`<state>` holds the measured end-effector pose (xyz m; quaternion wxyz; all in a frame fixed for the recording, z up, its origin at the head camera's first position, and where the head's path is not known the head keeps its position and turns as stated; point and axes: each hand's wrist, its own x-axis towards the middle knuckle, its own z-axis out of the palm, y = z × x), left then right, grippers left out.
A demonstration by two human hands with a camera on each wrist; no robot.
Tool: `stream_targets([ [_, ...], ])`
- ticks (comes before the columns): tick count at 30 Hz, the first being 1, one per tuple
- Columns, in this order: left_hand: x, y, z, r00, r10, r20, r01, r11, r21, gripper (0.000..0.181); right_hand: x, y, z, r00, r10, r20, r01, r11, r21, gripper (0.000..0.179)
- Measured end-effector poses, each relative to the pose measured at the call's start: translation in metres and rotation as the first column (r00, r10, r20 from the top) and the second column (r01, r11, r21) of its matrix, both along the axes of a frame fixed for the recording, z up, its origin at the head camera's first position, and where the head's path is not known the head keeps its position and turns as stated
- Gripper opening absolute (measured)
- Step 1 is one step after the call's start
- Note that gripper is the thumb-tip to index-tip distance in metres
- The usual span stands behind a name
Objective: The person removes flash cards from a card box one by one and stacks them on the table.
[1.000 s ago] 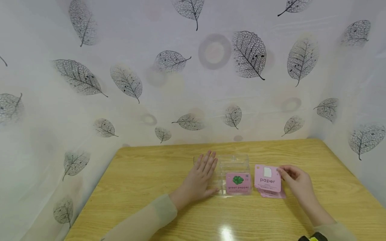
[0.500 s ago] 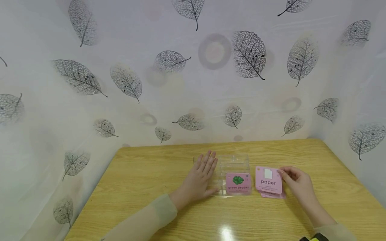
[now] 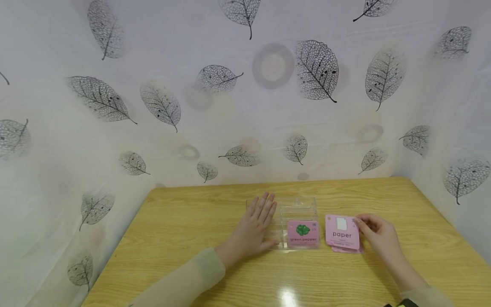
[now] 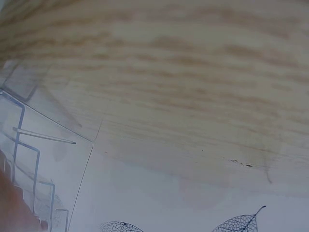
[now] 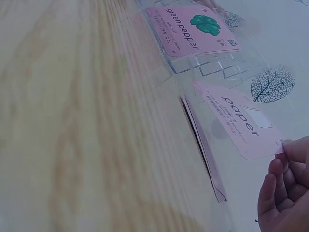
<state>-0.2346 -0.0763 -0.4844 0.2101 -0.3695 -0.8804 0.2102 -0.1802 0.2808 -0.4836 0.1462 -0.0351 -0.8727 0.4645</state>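
My left hand (image 3: 254, 228) rests on the left side of a clear plastic tiered rack (image 3: 299, 203), fingers straight. A pink flashcard reading "green pepper" (image 3: 303, 242) leans in the rack's front right slot. To the right of the rack, my right hand (image 3: 380, 233) pinches the top right corner of a pink "paper" flashcard (image 3: 342, 244) between thumb and fingers. The right wrist view shows this card tilted up, above a small stack of pink cards (image 5: 205, 150) lying on the table. Only the edge of my left hand (image 4: 17, 208) enters the left wrist view, beside the rack's stepped side.
All this lies on a wood-grain table (image 3: 184, 221). Pale curtains with a leaf print (image 3: 245, 155) stand behind it and along both sides. The rack has steps behind its front slot.
The "paper" card has come down slightly toward the front in my right hand, covering more of the stack beneath. My left hand has stayed put on the rack.
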Motion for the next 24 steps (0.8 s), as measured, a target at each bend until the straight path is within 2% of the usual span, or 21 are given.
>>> stream_targets([
  [6, -0.0001, 0.0002, 0.0001, 1.0, -0.001, -0.005, 0.001, 1.0, -0.005, 0.105, 0.0001, 0.0002, 0.0, 1.0, -0.003, 0.026, 0.003, 1.0, 0.013, 0.031],
  [14, -0.0001, 0.0002, -0.0003, 1.0, -0.005, 0.001, 0.005, 1.0, 0.001, 0.106, -0.0004, 0.0012, -0.0022, 1.0, -0.003, 0.013, 0.003, 1.0, 0.029, 0.029],
  [24, 0.0008, 0.0007, 0.0002, 1.0, -0.003, 0.01, 0.003, 1.0, 0.005, 0.105, 0.0004, -0.0001, -0.0007, 0.998, -0.031, 0.063, 0.027, 0.998, 0.057, 0.032],
])
